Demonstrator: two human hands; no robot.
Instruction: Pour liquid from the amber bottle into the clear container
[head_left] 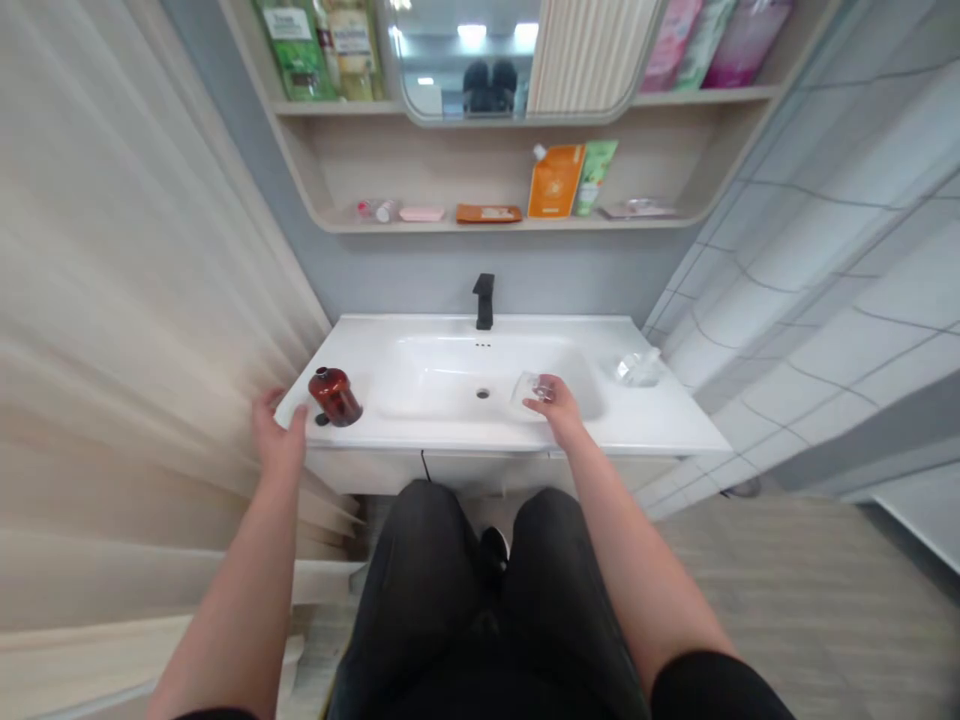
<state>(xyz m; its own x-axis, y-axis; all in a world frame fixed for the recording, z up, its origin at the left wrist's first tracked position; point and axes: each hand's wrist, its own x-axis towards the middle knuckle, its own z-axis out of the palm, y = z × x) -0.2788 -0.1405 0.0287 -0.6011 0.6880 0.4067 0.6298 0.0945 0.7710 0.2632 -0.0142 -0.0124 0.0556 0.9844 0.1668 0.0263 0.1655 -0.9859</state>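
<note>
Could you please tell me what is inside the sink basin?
In the sink basin, a round drain shows. The right hand holds a clear container over it, right of the drain; whatever lies behind that hand is hidden.

Sink (pixel 439 388) smooth & v. glossy, tap (pixel 485 303) matt, btl. (pixel 337 398) shiny.

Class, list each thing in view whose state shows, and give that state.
White rectangular basin: no standing water visible.
Black angular faucet: no water visibly running.
Glossy reddish-brown bottle: upright, apparently uncapped.
Clear see-through container: held in the right hand, over the basin.
Orange flat pouch: upright, capped.
Slim pale-green tube: standing.
Left hand: grip unclear.
</note>
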